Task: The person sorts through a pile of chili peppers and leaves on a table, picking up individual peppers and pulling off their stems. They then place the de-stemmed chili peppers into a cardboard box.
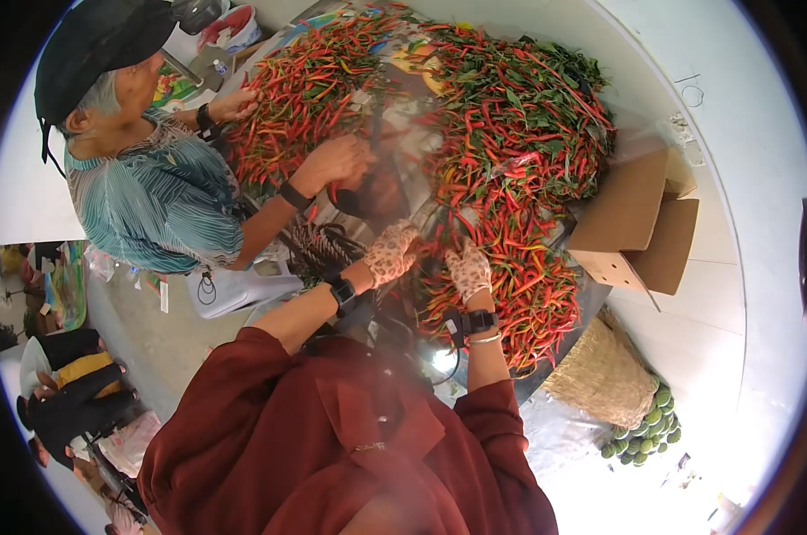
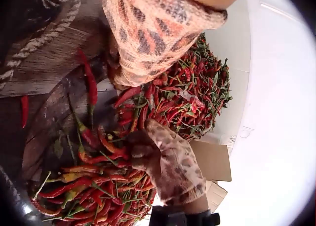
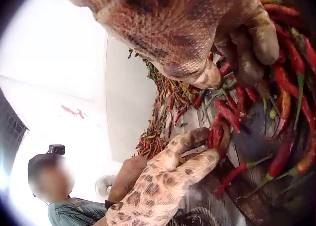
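My left hand (image 1: 392, 254), in a leopard-print glove, pinches a few red chili peppers (image 3: 217, 136) between thumb and fingers above the dark table. Just right of it, my right hand (image 1: 470, 270) in a matching glove reaches into the near edge of the chili heap (image 1: 532, 299). In the right wrist view its bent fingers (image 3: 245, 58) hang over loose chilies, a red one showing near the thumb; I cannot tell whether it grips any. Loose chilies with green stems (image 2: 89, 137) lie on the table below both hands.
Opposite, a person in a cap (image 1: 145, 187) handles a second chili pile (image 1: 314, 89). A leafy chili mound (image 1: 528, 116) rises at the back right. An open cardboard box (image 1: 630, 227) stands beside it, with a woven sack (image 1: 604, 374) and green round produce (image 1: 644, 432) nearer me.
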`<state>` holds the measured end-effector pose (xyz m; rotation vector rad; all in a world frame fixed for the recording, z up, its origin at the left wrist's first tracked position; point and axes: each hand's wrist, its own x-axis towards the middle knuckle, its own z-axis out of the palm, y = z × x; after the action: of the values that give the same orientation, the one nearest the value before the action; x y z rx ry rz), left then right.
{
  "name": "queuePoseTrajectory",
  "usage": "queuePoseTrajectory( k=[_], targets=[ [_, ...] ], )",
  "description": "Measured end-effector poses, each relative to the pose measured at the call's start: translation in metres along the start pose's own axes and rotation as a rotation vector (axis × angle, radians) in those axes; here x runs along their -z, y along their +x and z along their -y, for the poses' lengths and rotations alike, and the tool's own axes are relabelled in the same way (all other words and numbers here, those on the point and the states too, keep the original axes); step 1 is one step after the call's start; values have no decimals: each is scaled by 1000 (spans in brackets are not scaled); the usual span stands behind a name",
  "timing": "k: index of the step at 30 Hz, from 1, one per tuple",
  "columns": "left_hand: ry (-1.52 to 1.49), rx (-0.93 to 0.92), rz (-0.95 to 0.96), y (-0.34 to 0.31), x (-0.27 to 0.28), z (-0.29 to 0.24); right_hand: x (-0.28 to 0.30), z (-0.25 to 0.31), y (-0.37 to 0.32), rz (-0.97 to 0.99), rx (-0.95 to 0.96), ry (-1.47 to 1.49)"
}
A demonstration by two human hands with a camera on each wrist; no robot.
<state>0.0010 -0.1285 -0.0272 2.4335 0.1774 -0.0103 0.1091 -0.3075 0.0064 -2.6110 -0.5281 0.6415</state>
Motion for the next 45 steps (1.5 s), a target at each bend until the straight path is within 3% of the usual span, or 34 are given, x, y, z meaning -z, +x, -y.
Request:
queuePoseTrajectory(
  k=[3,7,10,13,16,19,22,24,26,29,31,34,41,43,45],
  targets=[
    [-237,43,221,-8,11,-11,-1,4,-12,82,37,142],
    [-96,-60,94,-20,-7,-2,-2,-5,-20,40,77,214],
    [-146,74,146,-11,0,-2,4,-9,-24,30,55,209],
    [-321,123,16,1,5,1,4,-10,-24,63,-11,229],
    [-109,2,-95,15,3,-11,5,2,-21,66,-65,99],
    [-134,26,63,29,12,-27,8,9,-17,107,-162,-28],
    [-131,90,164,36,18,-29,4,1,-15,27,-132,23],
    [-108,102,165,36,20,-29,7,-3,-17,-1,-97,230],
    [-86,115,164,34,16,-22,2,-10,-15,-33,-82,234],
    [-113,60,44,31,16,-16,-5,-18,-13,-77,-65,223],
    [-311,236,94,30,24,-19,-9,-20,-12,-114,-50,183],
    [-430,225,-69,26,13,-12,-4,-17,-13,-74,-61,226],
    [-319,102,-25,46,5,-29,-6,-23,-20,-183,-8,324],
    [-398,228,33,54,7,-38,-7,-25,-23,-302,46,375],
    [-375,217,46,63,9,-45,-4,-25,-28,-345,36,430]
  ],
)
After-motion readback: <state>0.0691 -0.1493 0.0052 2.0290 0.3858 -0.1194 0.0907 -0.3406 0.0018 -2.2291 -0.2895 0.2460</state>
